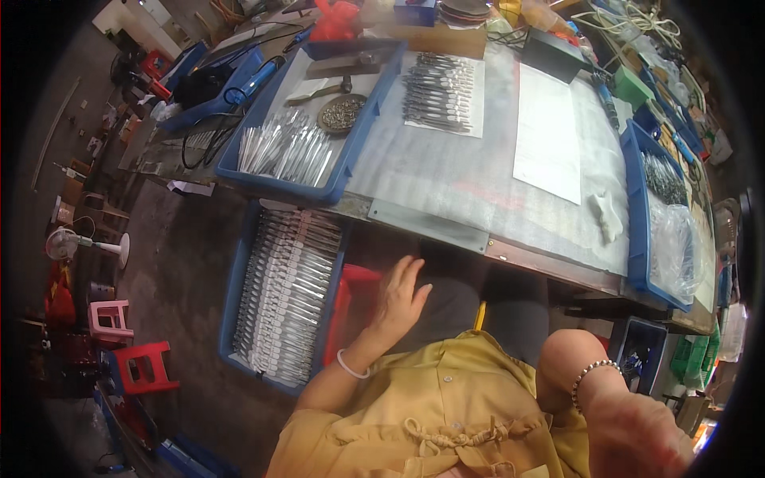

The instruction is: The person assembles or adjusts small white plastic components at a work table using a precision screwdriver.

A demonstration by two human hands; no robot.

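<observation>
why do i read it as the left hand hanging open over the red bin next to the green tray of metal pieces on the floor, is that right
Not quite: the tray is blue, not green. The head view shows the left hand open, fingers spread, over the red bin, beside the blue tray of metal pieces on the floor.

right hand (637, 434): blurred, close to the lens, fingers cut off by the lower edge
red bin (351, 307): mostly hidden behind left hand (398, 307)
desk (446, 179) far end: clutter too small to tell
</observation>
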